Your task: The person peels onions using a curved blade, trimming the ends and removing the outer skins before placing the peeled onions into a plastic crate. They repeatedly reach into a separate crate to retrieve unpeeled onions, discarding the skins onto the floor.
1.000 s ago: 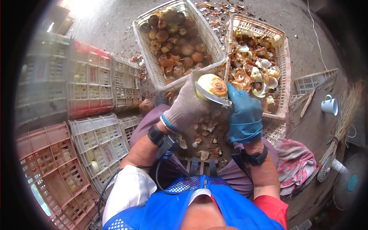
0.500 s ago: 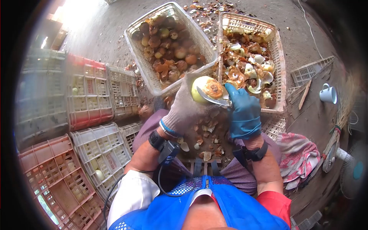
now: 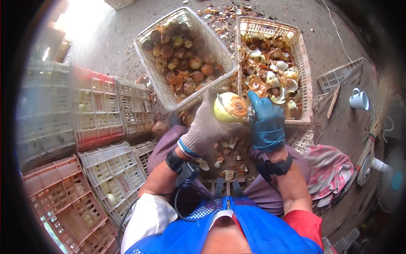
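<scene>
Above the lap, between the knees, the left hand (image 3: pixel 203 125) in a knit glove is clamped around an onion (image 3: pixel 230 108). Its fingers wrap the back of the bulb and turn the brown, cut end up toward the camera, which looks meant to keep that end open to the blade. The right hand (image 3: pixel 265 122), in a blue glove, is closed in a fist touching the onion's right side, thumb raised against the bulb. It seems to grip a knife (image 3: pixel 218 101), of which only a grey sliver shows at the onion's upper left; the handle is hidden in the fist. The two hands meet at the onion, probably each steadying the other.

Held there, the onion hangs over the floor (image 3: pixel 224 158), where loose scraps of skin lie between the legs. Just beyond it stand two baskets side by side within reach: the left basket (image 3: pixel 144 55) holds brown onions, and the right basket (image 3: pixel 305 72) holds skins and pale pieces. Stacked crates (image 3: pixel 97 106) line the person's left. On the right lie a patterned cloth (image 3: pixel 327 169) and, farther out, a cup (image 3: pixel 359 99).
</scene>
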{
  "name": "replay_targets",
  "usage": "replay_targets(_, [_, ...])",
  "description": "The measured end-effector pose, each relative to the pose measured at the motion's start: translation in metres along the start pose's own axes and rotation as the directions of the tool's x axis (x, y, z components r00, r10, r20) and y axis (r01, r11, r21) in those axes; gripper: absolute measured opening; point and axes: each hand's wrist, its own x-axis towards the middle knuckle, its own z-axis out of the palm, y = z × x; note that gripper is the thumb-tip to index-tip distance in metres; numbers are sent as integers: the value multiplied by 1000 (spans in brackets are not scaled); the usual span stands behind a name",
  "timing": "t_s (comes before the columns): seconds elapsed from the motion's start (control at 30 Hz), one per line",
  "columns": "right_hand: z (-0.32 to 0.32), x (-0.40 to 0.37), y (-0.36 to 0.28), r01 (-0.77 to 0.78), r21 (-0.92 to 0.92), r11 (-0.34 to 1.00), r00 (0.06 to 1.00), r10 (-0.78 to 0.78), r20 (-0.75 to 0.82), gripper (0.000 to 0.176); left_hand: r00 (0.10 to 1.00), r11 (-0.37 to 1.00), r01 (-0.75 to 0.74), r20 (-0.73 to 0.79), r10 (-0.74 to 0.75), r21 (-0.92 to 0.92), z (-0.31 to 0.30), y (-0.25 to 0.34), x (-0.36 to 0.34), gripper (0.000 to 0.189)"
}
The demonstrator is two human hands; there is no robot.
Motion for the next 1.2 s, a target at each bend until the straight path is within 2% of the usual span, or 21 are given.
replay_targets(0.1, [6, -3, 6, -67, 45, 997, 998, 66, 9, 48, 999, 999, -29, 38, 30, -24, 4, -7, -2, 93])
replay_targets(0.2, [25, -12, 42, -441, 131, 888, 883, 404, 239, 40, 995, 943, -95, 14, 95, 320, -2, 7, -3, 97])
replay_targets(0.23, [24, -12, 46, -507, 121, 853, 841, 460, 284, 34, 995, 945, -96, -10, 104, 313, -5, 0, 0, 100])
replay_targets(0.27, [24, -12, 48, -582, 268, 768, 793, 462, 396, 32, 994, 944, -99, -15, 109, 314, -5, -2, 1, 100])
replay_targets(0.33, [24, -10, 30, -722, 493, 486, 684, 386, 619, 28, 994, 937, -94, -24, 108, 336, -8, 3, 2, 102])
replay_targets(0.37, [20, -13, 15, -753, 659, 3, 634, 274, 723, 27, 996, 942, -54, -50, 74, 332, -7, 9, 0, 102])
replay_targets(0.43, [3, -15, -1, -549, 703, 451, 827, 169, 537, 27, 996, 927, -54, -42, 75, 371, -9, 6, 1, 99])
replay_targets(0.53, [-18, -7, -18, -645, 673, 362, 763, 265, 590, 26, 992, 902, -97, -37, 124, 421, -9, 10, 0, 93])
replay_targets(0.6, [-15, -1, -18, -746, 665, 29, 625, 377, 684, 27, 983, 885, -141, -41, 178, 443, -8, 15, 2, 91])
replay_targets(0.7, [-20, 7, -14, -678, 729, 92, 707, 350, 614, 28, 990, 927, -97, -63, 128, 363, -6, 18, 3, 98])
replay_targets(0.8, [-32, 14, -20, -649, 745, 156, 739, 361, 568, 28, 979, 910, -151, -69, 191, 385, -5, 12, 6, 86])
replay_targets(0.9, [-18, 3, -8, -585, 694, 419, 807, 385, 448, 29, 992, 943, 26, -126, 17, 333, -6, 13, 6, 80])
replay_targets(1.0, [-20, 1, -8, -554, 594, 583, 832, 370, 413, 30, 991, 996, 82, -106, -77, 45, -14, 10, 9, 93])
replay_targets(1.03, [-26, 4, -11, -541, 557, 629, 838, 346, 422, 33, 991, 994, 76, -120, -67, 75, -16, 12, 9, 93])
replay_targets(1.13, [-10, -3, -3, -323, 569, 756, 943, 211, 256, 36, 988, 989, 61, -150, -40, 135, -18, 18, 10, 91])
replay_targets(1.2, [-6, -6, -2, -335, 575, 746, 940, 218, 264, 38, 986, 985, 47, -168, -18, 168, -21, 16, 10, 90])
